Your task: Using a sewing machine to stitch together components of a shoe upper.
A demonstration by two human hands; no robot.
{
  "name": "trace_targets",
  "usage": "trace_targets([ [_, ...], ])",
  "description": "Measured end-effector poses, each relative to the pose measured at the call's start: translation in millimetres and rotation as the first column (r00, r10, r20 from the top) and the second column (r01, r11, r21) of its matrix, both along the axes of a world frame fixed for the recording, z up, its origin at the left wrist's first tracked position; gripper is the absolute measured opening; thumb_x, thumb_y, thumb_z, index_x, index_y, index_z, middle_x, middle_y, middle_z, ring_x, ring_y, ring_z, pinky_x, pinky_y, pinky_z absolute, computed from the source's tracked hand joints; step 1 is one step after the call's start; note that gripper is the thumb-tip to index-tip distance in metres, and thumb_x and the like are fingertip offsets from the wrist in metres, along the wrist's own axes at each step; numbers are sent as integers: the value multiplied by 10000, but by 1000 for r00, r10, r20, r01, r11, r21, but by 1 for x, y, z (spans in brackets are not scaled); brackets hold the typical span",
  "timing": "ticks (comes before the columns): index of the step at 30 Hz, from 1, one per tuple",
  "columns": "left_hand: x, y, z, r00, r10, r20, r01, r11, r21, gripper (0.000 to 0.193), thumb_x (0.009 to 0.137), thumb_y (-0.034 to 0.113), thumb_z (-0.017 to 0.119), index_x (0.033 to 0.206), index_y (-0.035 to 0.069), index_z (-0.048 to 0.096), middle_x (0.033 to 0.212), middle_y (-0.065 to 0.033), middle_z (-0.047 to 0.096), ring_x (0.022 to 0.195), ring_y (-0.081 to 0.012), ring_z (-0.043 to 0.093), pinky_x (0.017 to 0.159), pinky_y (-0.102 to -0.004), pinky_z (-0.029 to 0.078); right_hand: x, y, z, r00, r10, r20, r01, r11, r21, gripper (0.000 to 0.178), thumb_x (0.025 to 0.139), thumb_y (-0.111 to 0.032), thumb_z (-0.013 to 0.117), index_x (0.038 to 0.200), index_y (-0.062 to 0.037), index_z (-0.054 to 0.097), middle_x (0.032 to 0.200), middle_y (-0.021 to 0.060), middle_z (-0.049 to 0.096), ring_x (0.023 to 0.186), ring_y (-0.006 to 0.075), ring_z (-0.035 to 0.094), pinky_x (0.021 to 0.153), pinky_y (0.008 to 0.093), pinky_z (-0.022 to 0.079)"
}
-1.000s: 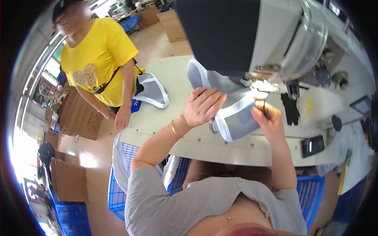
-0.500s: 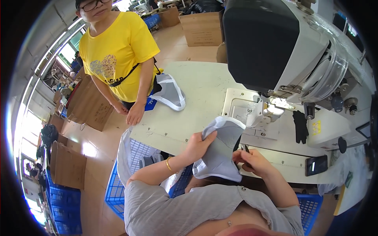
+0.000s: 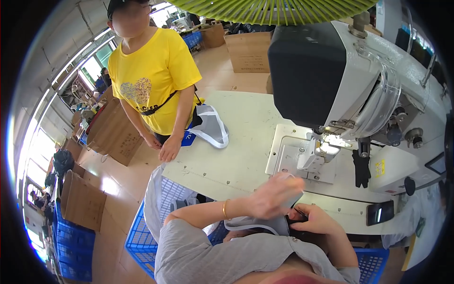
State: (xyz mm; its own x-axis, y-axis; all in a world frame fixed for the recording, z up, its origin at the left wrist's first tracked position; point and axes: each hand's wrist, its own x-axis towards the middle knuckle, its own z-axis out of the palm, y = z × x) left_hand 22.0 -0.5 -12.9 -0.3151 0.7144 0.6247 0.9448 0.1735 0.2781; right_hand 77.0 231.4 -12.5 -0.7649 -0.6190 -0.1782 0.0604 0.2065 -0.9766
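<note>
My left hand, blurred by motion, is closed on a grey fabric piece with white edging. The piece hangs folded in front of my body, below the table's near edge, and my forearm hides part of it. Close beside it on the right, my right hand is curled around a small dark tool that looks like thread snips; its tip points toward the fabric. Beyond both hands stands a sewing machine with its lit needle area over a metal plate.
A similar grey-and-white piece lies on the pale table by a person in yellow. A black glove and a phone lie on the right. Blue baskets flank me. A green ribbed shade hangs at the top.
My left hand has swung right and the fabric piece, formerly spread upright, is now lower and folded. My right hand has dropped slightly. The view has tilted, bringing in the green shade.
</note>
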Motion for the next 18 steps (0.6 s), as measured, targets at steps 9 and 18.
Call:
trace_targets([
  [9,-11,11,-4,232,-52,971,506,859,-75,194,924,164,653,970,-17,706,715,35,607,709,-59,519,678,-220,449,-10,19,7,961,-258,98,273,941,-202,239,753,32,707,961,-36,611,828,18,625,606,66,541,539,227,441],
  [18,-9,10,-9,108,66,992,-52,997,-61,158,854,59,667,981,-1,740,781,55,660,712,-18,526,654,-211,448,0,-11,-25,860,-490,143,510,827,-236,144,822,-47,711,960,-18,679,727,-51,579,603,18,457,538,201,354],
])
